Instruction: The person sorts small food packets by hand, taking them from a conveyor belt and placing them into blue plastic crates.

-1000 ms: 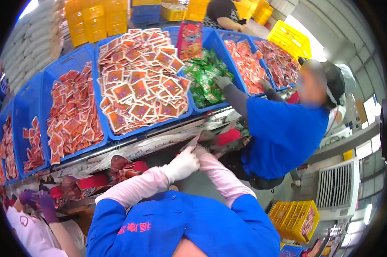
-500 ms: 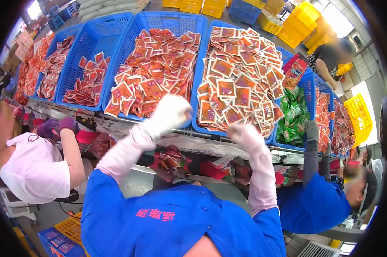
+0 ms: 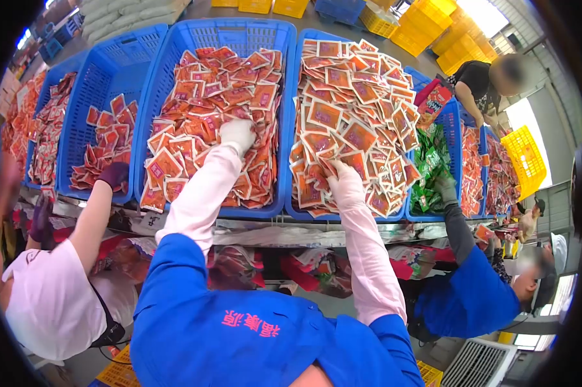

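Note:
My left hand (image 3: pixel 237 134), in a white glove, is down on a heap of orange-red flat packets (image 3: pixel 188 122) inside a blue crate (image 3: pixel 239 33). Its fingers are curled inward; what they hold is hidden. White-edged packets of a similar orange-red (image 3: pixel 362 106) fill the blue crate to the right (image 3: pixel 323 34). At that crate's near side my right hand (image 3: pixel 346 186), also gloved, has its bare-looking fingertips closed on a packet (image 3: pixel 318 173).
Green packets (image 3: pixel 431 151) lie in a crate to the right, with a co-worker's gloved hand (image 3: pixel 444 188) in them. At left, a co-worker's purple-gloved hand (image 3: pixel 115 175) reaches into another crate (image 3: pixel 85 84). Shiny red bags (image 3: pixel 236 266) hang below the crates' front edge.
Both my hands have gone from above the crates' front edge down into the packets, the left farther forward. The view has shifted slightly. The left co-worker's purple-gloved hand has reached into a crate.

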The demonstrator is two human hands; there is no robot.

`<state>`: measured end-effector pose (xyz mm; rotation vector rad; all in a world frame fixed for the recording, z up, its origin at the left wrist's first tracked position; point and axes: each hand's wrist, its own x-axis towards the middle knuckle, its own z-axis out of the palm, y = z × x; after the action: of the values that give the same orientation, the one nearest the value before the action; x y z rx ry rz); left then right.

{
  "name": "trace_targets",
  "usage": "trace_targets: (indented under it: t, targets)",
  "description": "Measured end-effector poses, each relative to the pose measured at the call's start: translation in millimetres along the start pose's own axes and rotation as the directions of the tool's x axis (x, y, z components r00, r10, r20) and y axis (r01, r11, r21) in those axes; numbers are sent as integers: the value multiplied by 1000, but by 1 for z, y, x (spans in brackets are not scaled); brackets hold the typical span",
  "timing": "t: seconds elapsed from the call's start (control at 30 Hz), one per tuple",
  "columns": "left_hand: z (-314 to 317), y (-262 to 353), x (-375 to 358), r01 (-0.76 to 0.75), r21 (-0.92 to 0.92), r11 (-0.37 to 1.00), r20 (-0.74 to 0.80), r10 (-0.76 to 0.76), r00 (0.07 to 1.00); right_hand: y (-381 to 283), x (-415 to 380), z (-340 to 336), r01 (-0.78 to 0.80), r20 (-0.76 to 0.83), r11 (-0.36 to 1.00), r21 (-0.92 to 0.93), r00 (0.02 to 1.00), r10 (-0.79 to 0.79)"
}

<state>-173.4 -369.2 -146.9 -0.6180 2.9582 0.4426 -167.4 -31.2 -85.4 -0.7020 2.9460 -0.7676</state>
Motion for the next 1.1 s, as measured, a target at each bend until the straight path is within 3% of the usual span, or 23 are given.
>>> trace_targets:
  t: [0.07,0.13,0.17,0.2,0.27,0.3,0.33,0.37,0.4,0.47,0.5,0.53,0.6,0.67,0.7,0.73,0.8,0.87,0.93,0.97,1.0,1.07,1.1]
  targets:
    - [8,-2,-46,-211,-32,977,-7,211,977,7,4,2,22,-21,999,27,1000,-21]
    - [8,-13,-80,-350,22,937,-51,351,935,4,5,-4,-88,61,985,150,995,80]
    - [-9,-10,-95,-308,-33,951,111,309,945,3,5,-12,-161,121,970,184,983,140]
    - [-19,-10,-108,-299,-27,954,114,300,947,1,-2,-20,32,-45,973,230,999,-23]
    - [-38,-9,-130,-487,116,866,-120,499,858,8,-6,-23,76,-217,971,225,976,-26]
    - [-51,-5,-135,-522,54,852,-258,516,816,10,-11,-27,125,-323,968,220,945,-49]
    - [-66,4,-141,-527,-33,850,-344,485,804,10,-17,-25,189,-412,902,389,911,-14]
    - [-70,13,-147,-452,-437,778,-307,343,887,-5,-27,-38,114,-315,833,541,946,75]
    - [-71,27,-153,-301,-767,566,-203,230,952,-19,-40,-52,27,-207,742,670,967,152]
    - [-95,84,-201,-191,-875,445,-41,326,944,-29,-68,-60,-127,107,229,965,990,96]
    - [-79,107,-216,-569,-595,567,-335,468,817,-21,-74,-33,-50,62,315,948,998,-28]
    - [-79,142,-248,-617,-447,648,-372,492,787,-7,-85,-8,20,37,397,918,990,-135]
    - [-51,188,-287,-723,-217,655,-436,598,673,-30,-155,-61,-247,248,-48,968,969,20]
    - [-45,225,-323,-740,-462,488,-388,639,664,16,-192,-87,-226,228,-31,974,965,127]
    - [-41,239,-338,-729,-556,399,-400,640,656,41,-209,-109,-153,131,66,986,956,263]
    - [-35,253,-352,-748,-501,435,-372,672,640,74,-231,-132,-206,159,105,973,925,345]
    - [-14,282,-365,-840,-446,310,-296,834,465,102,-249,-163,66,-248,369,927,845,474]
    - [14,313,-370,-902,-383,199,-233,924,302,118,-264,-192,62,-246,510,858,922,301]
    - [45,323,-360,-980,-54,194,-161,966,200,146,-272,-170,-157,-14,671,724,970,242]
    - [80,317,-349,-981,33,193,-78,979,190,160,-274,-152,-102,86,910,401,994,74]
    - [84,313,-347,-979,-26,200,25,980,199,164,-267,-136,63,225,998,31,972,-68]
    - [75,299,-353,-996,27,89,-30,996,89,129,-245,-102,-291,522,928,-233,768,372]
    - [71,290,-360,-994,69,85,-3,996,85,119,-236,-91,-249,540,944,-217,775,329]
